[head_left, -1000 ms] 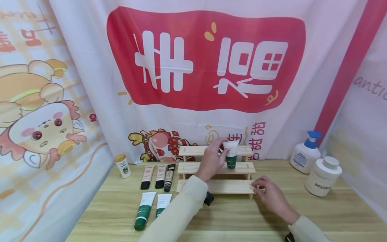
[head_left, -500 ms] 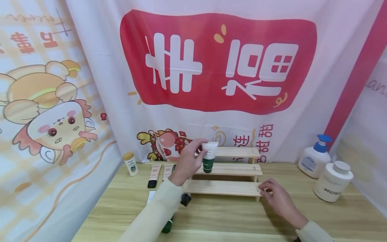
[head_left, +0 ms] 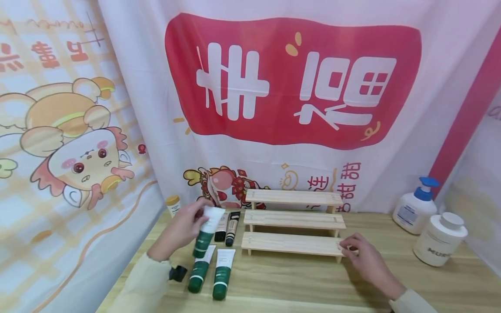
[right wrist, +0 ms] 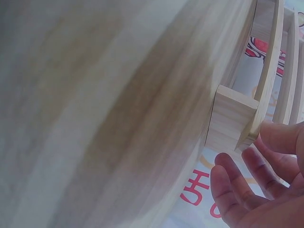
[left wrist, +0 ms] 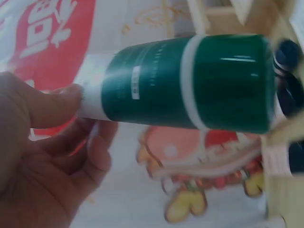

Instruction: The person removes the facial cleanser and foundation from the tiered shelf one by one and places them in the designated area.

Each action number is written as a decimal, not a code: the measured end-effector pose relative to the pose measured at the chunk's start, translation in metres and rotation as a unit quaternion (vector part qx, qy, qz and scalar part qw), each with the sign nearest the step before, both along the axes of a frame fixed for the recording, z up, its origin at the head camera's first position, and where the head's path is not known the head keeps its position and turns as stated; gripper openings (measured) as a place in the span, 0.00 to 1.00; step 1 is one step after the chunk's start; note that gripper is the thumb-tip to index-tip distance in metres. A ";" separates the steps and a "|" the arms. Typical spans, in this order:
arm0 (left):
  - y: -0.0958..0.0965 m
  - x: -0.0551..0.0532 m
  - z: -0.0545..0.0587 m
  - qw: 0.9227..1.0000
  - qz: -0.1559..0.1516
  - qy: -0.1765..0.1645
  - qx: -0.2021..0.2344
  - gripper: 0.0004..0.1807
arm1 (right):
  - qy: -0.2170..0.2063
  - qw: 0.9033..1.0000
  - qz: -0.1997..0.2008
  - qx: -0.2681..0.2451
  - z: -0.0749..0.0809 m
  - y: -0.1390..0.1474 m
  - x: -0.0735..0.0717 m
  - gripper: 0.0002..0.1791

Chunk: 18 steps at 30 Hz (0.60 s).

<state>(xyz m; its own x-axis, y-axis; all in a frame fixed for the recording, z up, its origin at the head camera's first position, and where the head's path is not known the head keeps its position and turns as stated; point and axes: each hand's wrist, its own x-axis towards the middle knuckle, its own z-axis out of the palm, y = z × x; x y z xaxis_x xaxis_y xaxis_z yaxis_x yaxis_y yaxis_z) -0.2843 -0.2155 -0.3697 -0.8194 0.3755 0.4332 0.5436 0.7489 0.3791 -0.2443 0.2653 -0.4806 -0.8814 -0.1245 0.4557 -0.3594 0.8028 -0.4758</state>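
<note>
My left hand (head_left: 181, 229) pinches a green-and-white squeeze tube (head_left: 206, 232) by its flat white end, the green cap pointing down. In the left wrist view, the thumb presses the white end of this tube (left wrist: 152, 85) and the fingers lie curled behind it. Below it on the table lie two more green-and-white tubes (head_left: 223, 274). My right hand (head_left: 369, 263) holds the right end of the lowest board of a three-tier wooden display rack (head_left: 293, 241). In the right wrist view, thumb and forefinger pinch the board's corner (right wrist: 249, 135), the other fingers bent below.
Small black-capped tubes (head_left: 232, 228) lie left of the rack, partly behind my left hand. A yellow-capped bottle (head_left: 173, 204) stands at the back left. To the right stand a blue-topped pump bottle (head_left: 415, 211) and a white jar (head_left: 439, 241). A printed curtain (head_left: 289, 161) hangs behind.
My left hand has carried the tube from in front of the rack leftward and down, over the other tubes. The right hand stays at the board's end. The head view has turned slightly left.
</note>
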 end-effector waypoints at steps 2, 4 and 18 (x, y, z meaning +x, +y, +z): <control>-0.018 -0.003 -0.009 0.999 0.022 -0.037 -0.016 0.17 | 0.000 1.000 -0.002 -0.001 0.000 0.001 0.000 0.10; -0.035 -0.005 -0.019 0.996 0.038 -0.077 -0.023 0.16 | -0.003 1.000 -0.004 0.000 0.000 0.002 0.000 0.09; -0.079 -0.015 -0.085 0.955 0.135 -0.261 -0.041 0.12 | -0.011 1.000 -0.001 0.007 0.000 0.004 -0.001 0.08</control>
